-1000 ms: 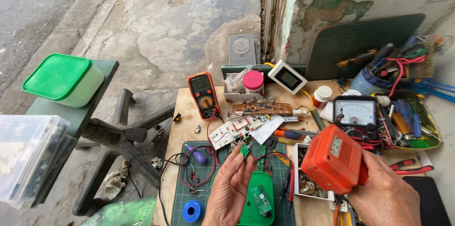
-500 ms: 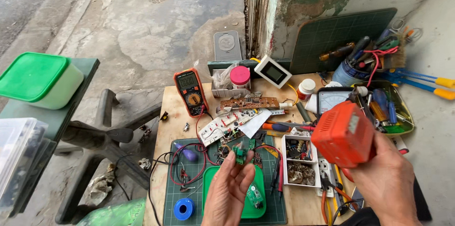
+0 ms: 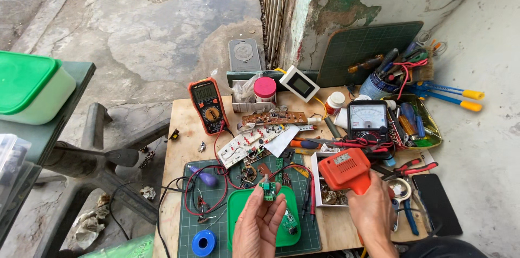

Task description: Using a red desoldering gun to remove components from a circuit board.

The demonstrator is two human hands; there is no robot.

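Note:
My left hand (image 3: 259,225) holds a small green circuit board (image 3: 268,189) pinched upright between thumb and fingers, above a green plastic tray (image 3: 236,210). My right hand (image 3: 372,212) grips the handle of an orange soldering gun (image 3: 345,168), whose body sits over a white parts box (image 3: 320,192) to the right of the board. Both hands are low over a green cutting mat (image 3: 189,225) on a small wooden table (image 3: 179,149).
An orange digital multimeter (image 3: 207,105), loose circuit boards (image 3: 273,118), an analog meter (image 3: 367,118), a blue solder spool (image 3: 203,243) and red leads crowd the table. A tool tray (image 3: 420,120) and pliers (image 3: 410,170) lie right. A green-lidded box (image 3: 30,87) sits far left.
The orange soldering gun has come down and left toward the small board. My left hand has lifted the board up off the tray. The view has shifted slightly.

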